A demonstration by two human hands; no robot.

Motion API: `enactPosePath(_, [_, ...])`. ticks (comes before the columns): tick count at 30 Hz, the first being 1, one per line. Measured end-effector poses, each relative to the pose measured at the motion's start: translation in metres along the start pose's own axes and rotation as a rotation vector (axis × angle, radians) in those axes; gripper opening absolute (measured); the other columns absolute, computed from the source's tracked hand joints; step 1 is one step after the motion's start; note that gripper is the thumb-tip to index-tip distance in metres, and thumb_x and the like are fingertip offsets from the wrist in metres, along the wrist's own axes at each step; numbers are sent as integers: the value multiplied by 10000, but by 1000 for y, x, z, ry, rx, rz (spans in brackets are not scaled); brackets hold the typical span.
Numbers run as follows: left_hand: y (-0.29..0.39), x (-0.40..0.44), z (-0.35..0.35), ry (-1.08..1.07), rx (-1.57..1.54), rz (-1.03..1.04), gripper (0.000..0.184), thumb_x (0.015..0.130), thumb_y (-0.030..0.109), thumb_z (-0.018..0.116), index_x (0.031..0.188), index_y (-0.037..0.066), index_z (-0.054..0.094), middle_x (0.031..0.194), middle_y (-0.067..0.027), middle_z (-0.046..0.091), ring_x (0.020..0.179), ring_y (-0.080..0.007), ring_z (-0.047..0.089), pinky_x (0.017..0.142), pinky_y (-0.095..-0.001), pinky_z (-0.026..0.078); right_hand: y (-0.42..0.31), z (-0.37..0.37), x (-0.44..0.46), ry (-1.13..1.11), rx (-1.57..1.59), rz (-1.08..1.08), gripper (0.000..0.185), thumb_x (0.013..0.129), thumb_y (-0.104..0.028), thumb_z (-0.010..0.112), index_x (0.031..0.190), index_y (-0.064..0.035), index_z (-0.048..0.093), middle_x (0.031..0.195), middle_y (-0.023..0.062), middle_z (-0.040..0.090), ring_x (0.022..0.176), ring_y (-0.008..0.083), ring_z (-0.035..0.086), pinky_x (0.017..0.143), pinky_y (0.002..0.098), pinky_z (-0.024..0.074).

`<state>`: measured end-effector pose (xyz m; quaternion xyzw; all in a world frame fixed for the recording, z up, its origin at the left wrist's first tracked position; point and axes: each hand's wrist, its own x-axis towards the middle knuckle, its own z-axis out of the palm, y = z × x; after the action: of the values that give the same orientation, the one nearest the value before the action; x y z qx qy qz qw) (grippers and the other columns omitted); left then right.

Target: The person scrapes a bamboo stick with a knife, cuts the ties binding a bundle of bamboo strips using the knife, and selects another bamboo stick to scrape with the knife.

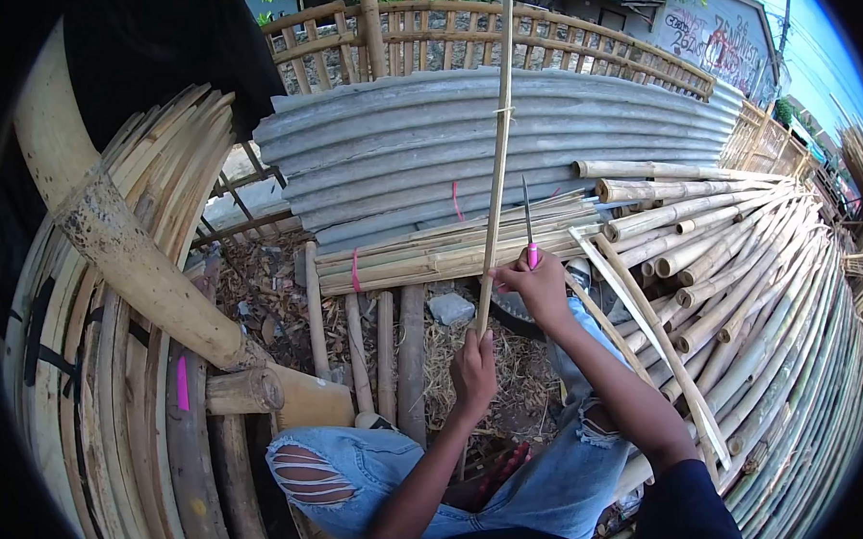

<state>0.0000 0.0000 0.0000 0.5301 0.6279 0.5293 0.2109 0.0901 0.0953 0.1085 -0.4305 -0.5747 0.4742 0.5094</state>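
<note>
A long, thin bamboo strip (497, 180) stands nearly upright in front of me, with a node about a quarter of the way down. My left hand (474, 372) is wrapped round its lower part. Just above and to the right, my right hand (538, 286) holds a knife (530, 229) with a pink handle, its narrow blade pointing up. The thumb and finger of that hand also touch the strip. Both hands are above my knees in ripped jeans (363, 470).
Bundled bamboo slats (421, 257) with pink ties lie ahead, before corrugated metal sheeting (502, 122). Bamboo poles (741, 294) are stacked at the right. A thick bamboo post (152, 253) crosses the left side, near long split strips (101, 419). A grey stone (451, 309) lies on the ground.
</note>
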Motion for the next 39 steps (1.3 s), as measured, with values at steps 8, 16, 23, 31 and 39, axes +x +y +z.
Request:
enactPosePath(8, [1,4,-4,-28,-87,-54,327,945,275,409,888,-29,514,568,-190,470,526,-368,490,503,-442,347,0,1,-3,-128,-120,0,351,674,37,670,582,-75,350,553,74,559,528,119,582,471,257,442])
enactPosePath(16, [-6,-2,3,-67,-80,5,316,945,295,403,891,-1,499,618,-221,521,617,-425,538,532,-485,380,7,-12,-4,-151,-130,-1,326,621,38,650,582,-73,346,538,50,531,507,104,547,481,251,436])
enactPosePath(23, [-11,-8,7,-133,-118,-39,319,952,263,372,913,-16,521,630,-177,501,585,-330,524,552,-415,377,8,-14,-10,-140,-254,-33,351,584,-12,678,561,-70,333,517,20,488,498,66,456,478,257,394])
enactPosePath(31, [-28,-14,21,-100,-180,-73,335,955,279,372,895,-16,519,580,-104,471,537,-231,487,532,-360,381,26,-18,-5,-160,-288,-11,341,587,-19,673,564,-68,337,517,27,478,486,79,432,480,266,393])
enactPosePath(39, [-32,-9,13,-142,-260,-142,342,954,298,382,867,-3,519,561,-71,438,513,-187,437,496,-338,345,-7,-42,7,-139,738,392,312,715,103,554,643,-98,326,668,86,496,563,161,506,457,244,402])
